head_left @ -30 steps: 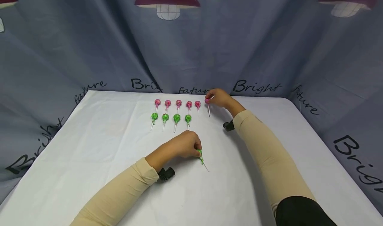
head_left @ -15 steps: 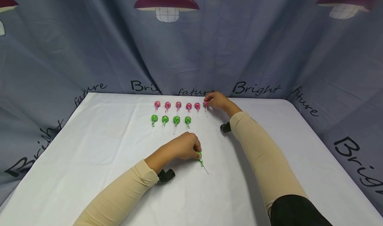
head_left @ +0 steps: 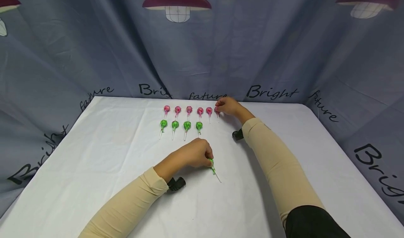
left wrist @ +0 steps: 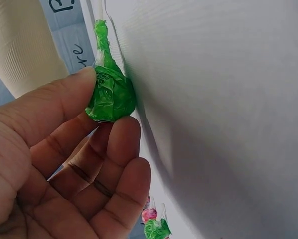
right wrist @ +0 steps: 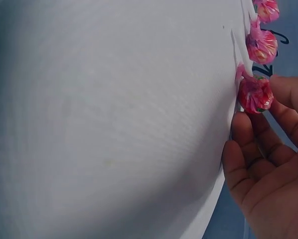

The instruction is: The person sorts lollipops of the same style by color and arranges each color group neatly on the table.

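Observation:
My left hand rests on the white table near the middle and pinches the head of a green lollipop between thumb and fingers; its stick points toward me. The left wrist view shows that green lollipop pressed by my thumb. My right hand is at the far end of a pink row and pinches a pink lollipop that lies on the cloth. In the right wrist view this pink lollipop sits between my fingertips.
Several pink lollipops lie in a back row, with several green lollipops in a row just in front. A blue printed curtain surrounds the table on three sides. A black wrist camera sits under each forearm.
My right hand has brought the pink lollipop a little left and down, so it now lies straight in line with the pink row. The left hand has stayed put.

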Motion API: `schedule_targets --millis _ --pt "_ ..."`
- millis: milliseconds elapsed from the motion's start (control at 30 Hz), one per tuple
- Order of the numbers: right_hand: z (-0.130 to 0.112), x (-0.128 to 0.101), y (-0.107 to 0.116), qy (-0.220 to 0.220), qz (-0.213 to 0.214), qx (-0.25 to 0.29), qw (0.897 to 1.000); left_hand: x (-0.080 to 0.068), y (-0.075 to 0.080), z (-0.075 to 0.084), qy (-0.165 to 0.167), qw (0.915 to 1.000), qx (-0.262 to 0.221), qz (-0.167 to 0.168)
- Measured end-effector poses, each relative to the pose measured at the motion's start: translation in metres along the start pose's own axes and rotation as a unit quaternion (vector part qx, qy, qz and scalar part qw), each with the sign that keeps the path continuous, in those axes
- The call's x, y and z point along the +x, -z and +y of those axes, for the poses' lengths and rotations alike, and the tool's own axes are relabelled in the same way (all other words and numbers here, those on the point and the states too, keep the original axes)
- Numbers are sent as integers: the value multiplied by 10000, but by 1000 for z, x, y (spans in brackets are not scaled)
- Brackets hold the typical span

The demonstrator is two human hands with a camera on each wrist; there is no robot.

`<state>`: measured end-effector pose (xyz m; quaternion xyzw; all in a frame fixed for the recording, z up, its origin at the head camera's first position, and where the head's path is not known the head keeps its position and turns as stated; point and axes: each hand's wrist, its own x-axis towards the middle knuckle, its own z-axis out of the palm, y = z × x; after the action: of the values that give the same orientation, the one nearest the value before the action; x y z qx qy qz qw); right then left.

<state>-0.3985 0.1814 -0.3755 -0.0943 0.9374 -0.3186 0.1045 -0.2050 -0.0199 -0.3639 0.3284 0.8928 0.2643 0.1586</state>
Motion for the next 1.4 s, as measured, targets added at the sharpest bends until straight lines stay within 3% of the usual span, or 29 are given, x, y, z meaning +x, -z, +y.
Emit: schedule_targets --millis 500,733,1100,1400 --pt "5 -4 1 163 144 130 9997 -1 -2 2 -154 9997 118 172" --pt "8 -12 4 269 177 19 9995 -2 -3 0 -12 9997 2 255" --pt "14 -50 19 589 198 -363 9974 -4 -6 -1 20 9994 -208 273" --pt "21 -84 19 1068 -59 -825 9908 -5 -7 -2 33 9995 -65 314"
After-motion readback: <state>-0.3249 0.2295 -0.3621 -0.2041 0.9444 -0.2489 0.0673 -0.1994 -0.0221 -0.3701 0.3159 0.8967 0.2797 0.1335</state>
